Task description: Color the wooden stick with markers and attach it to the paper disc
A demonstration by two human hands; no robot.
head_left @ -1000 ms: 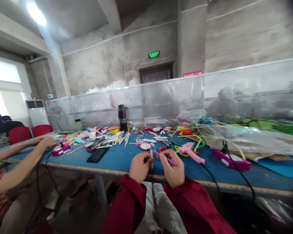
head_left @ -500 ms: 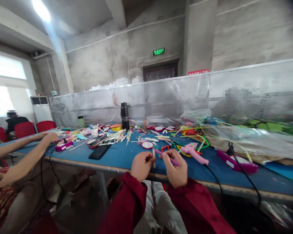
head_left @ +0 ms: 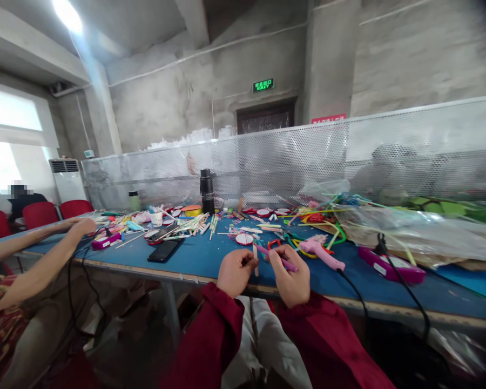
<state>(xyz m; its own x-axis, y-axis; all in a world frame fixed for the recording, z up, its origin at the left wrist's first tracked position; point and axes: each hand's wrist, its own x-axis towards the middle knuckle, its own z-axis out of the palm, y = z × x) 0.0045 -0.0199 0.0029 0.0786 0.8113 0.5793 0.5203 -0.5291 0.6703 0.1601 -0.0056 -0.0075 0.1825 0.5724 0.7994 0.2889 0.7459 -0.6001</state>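
Left hand (head_left: 235,272) is pinching a small wooden stick (head_left: 255,258) upright between thumb and fingers, and right hand (head_left: 292,274) is gripping a pink pipe cleaner (head_left: 276,259), its tip meeting the stick just above the near edge of the blue table (head_left: 202,259). I'd say keeping the stick steady and the wrap tight is what's mattering here. A pink glue gun (head_left: 321,252) is lying just right of the hands, a black phone (head_left: 165,250) off to the left, craft sticks (head_left: 194,224) scattered behind. Another person's arms (head_left: 44,254) are resting at the far left. Perforated metal screen (head_left: 291,156) and bare concrete walls are closing off the back.
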